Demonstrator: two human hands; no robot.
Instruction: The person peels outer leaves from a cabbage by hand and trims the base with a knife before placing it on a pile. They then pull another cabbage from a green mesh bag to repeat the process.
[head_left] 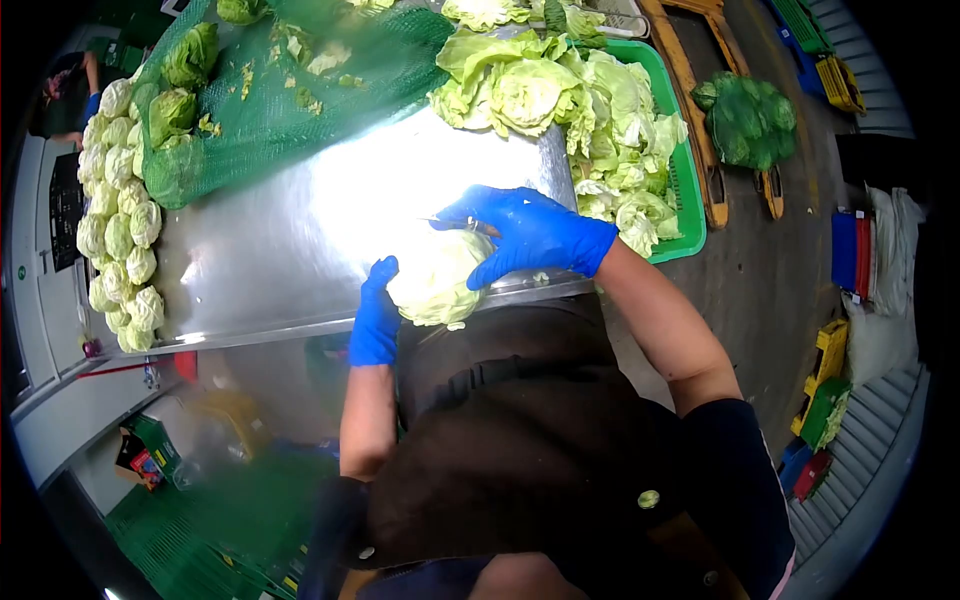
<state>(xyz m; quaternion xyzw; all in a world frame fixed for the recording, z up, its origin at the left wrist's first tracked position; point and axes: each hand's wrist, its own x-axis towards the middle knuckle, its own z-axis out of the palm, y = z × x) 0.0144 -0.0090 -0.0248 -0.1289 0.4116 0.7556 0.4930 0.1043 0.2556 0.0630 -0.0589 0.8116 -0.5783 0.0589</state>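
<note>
A pale, trimmed lettuce head is held between my two blue-gloved hands at the front edge of the steel table. My left hand presses against its left side, fingers pointing up. On its upper right lies my right hand, thumb and fingers curved around the head. A small knife shows between the fingers of my right hand, its short blade pointing left. Loose outer leaves are heaped just beyond that hand.
Stacked trimmed lettuces line the table's left end. Green netting with lettuces covers the back left. A green crate of leaves adjoins the right edge. A netted sack lies beyond, near an orange pallet jack. Another person stands far left.
</note>
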